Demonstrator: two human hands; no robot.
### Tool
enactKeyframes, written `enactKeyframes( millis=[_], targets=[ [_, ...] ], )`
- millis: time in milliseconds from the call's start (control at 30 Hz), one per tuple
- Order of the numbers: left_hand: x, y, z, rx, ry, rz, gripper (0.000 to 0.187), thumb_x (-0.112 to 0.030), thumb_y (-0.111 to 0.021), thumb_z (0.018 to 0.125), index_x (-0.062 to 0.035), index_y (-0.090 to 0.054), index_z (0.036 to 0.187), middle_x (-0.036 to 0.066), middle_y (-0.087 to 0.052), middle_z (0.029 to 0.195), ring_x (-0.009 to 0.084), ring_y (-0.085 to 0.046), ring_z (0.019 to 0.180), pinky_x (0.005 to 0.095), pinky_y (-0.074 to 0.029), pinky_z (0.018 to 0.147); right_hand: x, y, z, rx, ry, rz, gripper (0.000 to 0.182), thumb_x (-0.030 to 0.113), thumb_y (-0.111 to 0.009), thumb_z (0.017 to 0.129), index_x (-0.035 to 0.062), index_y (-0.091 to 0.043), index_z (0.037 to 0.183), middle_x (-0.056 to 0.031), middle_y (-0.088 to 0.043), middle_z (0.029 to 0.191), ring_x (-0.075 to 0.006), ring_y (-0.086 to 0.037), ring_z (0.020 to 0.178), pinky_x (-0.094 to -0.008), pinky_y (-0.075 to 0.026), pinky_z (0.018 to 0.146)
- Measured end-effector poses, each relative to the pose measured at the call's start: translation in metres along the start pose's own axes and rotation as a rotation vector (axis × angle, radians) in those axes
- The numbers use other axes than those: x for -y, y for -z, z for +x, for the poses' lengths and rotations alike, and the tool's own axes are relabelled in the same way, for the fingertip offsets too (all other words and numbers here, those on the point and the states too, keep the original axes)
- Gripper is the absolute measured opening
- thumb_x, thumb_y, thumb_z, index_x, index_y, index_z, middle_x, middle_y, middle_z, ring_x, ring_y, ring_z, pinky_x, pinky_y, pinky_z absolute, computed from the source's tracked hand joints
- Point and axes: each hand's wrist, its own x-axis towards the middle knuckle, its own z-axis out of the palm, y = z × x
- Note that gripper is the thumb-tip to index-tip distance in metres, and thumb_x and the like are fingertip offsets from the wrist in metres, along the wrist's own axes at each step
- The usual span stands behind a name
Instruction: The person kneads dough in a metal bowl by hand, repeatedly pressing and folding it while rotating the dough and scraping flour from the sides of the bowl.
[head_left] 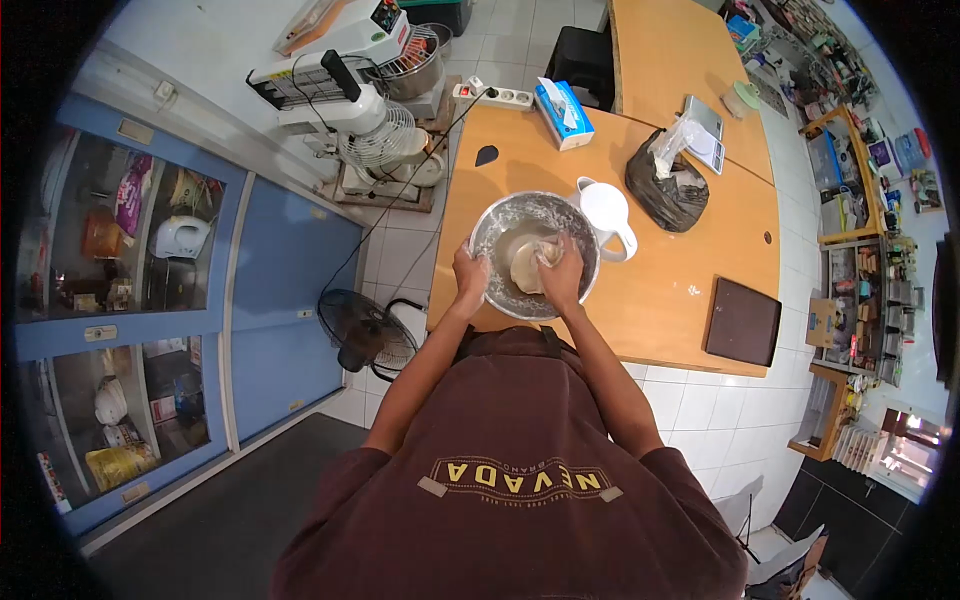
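A metal mixing bowl (486, 225) dusted with flour stands at the table's near edge, in front of my body. My left hand (472, 274) grips the bowl's left rim, its fingers bent over the edge and floury. Inside the bowl lies a pale lump of dough (526, 268). Pressed into the dough is my right hand (562, 270), its fingers curled around part of it and coated with flour. Close against the bowl's right side is a white pitcher (604, 206) with its handle to the right.
The wooden table (690, 260) carries a black plastic bag (665, 190), a kitchen scale (706, 140), a blue tissue pack (564, 115), a dark tray (743, 322) and a power strip (494, 96). At left are a standing fan (362, 335), mixers (385, 130) and a blue cabinet (280, 230).
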Motion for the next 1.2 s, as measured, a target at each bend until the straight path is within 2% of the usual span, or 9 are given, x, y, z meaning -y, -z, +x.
enactKeyframes(
  millis=[133, 333, 433, 533, 633, 733, 833, 1033, 1200],
  targets=[
    [0.007, 0.0, 0.006, 0.031, -0.028, -0.041, 0.047, 0.009, -0.048, 0.085, 0.003, -0.064, 0.128, 0.011, -0.073, 0.112, 0.019, -0.068, 0.1, 0.0308, -0.052, 0.088, 0.013, 0.027, -0.008, 0.233, 0.162, -0.187, 0.054, 0.028, -0.078, 0.08, 0.0032, -0.062, 0.124, -0.0241, -0.064, 0.11, -0.0427, -0.064, 0.104, -0.048, -0.049, 0.094],
    [0.018, 0.001, 0.012, 0.037, 0.013, -0.042, 0.043, 0.006, -0.05, 0.087, 0.0042, -0.064, 0.127, 0.013, -0.073, 0.113, 0.0201, -0.068, 0.102, 0.0325, -0.052, 0.091, 0.044, 0.036, -0.021, 0.354, 0.47, -0.566, 0.049, 0.038, -0.073, 0.085, 0.0124, -0.062, 0.126, -0.0264, -0.057, 0.131, -0.0454, -0.059, 0.12, -0.0549, -0.047, 0.104],
    [0.024, 0.003, 0.012, 0.013, -0.015, -0.042, 0.043, 0.004, -0.051, 0.087, 0.0038, -0.064, 0.127, 0.014, -0.073, 0.112, 0.0214, -0.069, 0.102, 0.034, -0.052, 0.092, 0.024, 0.012, -0.016, 0.503, 0.435, -0.371, 0.046, 0.042, -0.068, 0.09, 0.0126, -0.063, 0.126, -0.0257, -0.058, 0.13, -0.044, -0.06, 0.119, -0.0568, -0.05, 0.1],
    [0.008, 0.001, 0.004, 0.001, -0.051, 0.007, 0.043, 0.006, -0.049, 0.087, 0.0045, -0.065, 0.127, 0.015, -0.073, 0.112, 0.0229, -0.069, 0.102, 0.0352, -0.052, 0.093, 0.023, -0.001, -0.018, 0.421, 0.445, -0.453, 0.043, 0.042, -0.066, 0.093, 0.0111, -0.066, 0.123, -0.0245, -0.061, 0.127, -0.0435, -0.062, 0.113, -0.0558, -0.053, 0.094],
    [0.002, 0.0, -0.001, -0.023, -0.143, 0.12, 0.041, 0.008, -0.048, 0.087, 0.0055, -0.065, 0.124, 0.015, -0.074, 0.109, 0.0232, -0.069, 0.101, 0.0353, -0.051, 0.092, 0.026, -0.018, -0.008, 0.401, 0.341, -0.458, 0.039, 0.04, -0.062, 0.095, 0.0069, -0.071, 0.113, -0.0244, -0.064, 0.12, -0.0418, -0.064, 0.112, -0.0515, -0.056, 0.089],
    [0.005, 0.001, 0.0, -0.007, -0.135, 0.101, 0.04, 0.008, -0.048, 0.087, 0.0053, -0.066, 0.123, 0.016, -0.074, 0.108, 0.0236, -0.07, 0.1, 0.0352, -0.052, 0.091, 0.029, -0.034, 0.017, 0.348, 0.237, -0.409, 0.039, 0.043, -0.067, 0.09, 0.0053, -0.076, 0.099, -0.0277, -0.071, 0.104, -0.0439, -0.071, 0.095, -0.0489, -0.058, 0.087],
    [0.005, 0.002, 0.001, 0.025, -0.118, 0.076, 0.039, 0.007, -0.049, 0.087, 0.0052, -0.066, 0.122, 0.016, -0.075, 0.107, 0.0244, -0.07, 0.1, 0.0357, -0.052, 0.09, 0.03, -0.039, 0.038, 0.403, -0.018, -0.408, 0.042, 0.044, -0.066, 0.088, 0.0031, -0.077, 0.095, -0.0275, -0.073, 0.09, -0.0451, -0.072, 0.088, -0.05, -0.059, 0.082],
    [0.007, 0.001, 0.006, -0.015, -0.111, 0.096, 0.041, 0.004, -0.051, 0.085, 0.0036, -0.067, 0.122, 0.014, -0.075, 0.106, 0.0232, -0.07, 0.097, 0.0354, -0.052, 0.089, 0.02, -0.042, 0.038, 0.087, -0.301, -0.203, 0.043, 0.042, -0.07, 0.089, -0.0002, -0.077, 0.092, -0.0276, -0.073, 0.085, -0.0462, -0.072, 0.087, -0.0515, -0.057, 0.079],
    [0.009, 0.002, 0.011, 0.041, -0.045, 0.031, 0.043, 0.004, -0.05, 0.085, 0.003, -0.067, 0.124, 0.015, -0.074, 0.106, 0.0231, -0.07, 0.098, 0.0349, -0.053, 0.087, 0.009, -0.021, 0.022, -0.031, -0.31, 0.097, 0.034, 0.03, -0.075, 0.09, -0.0025, -0.073, 0.1, -0.0249, -0.074, 0.092, -0.046, -0.071, 0.091, -0.0492, -0.055, 0.081]
  ],
)
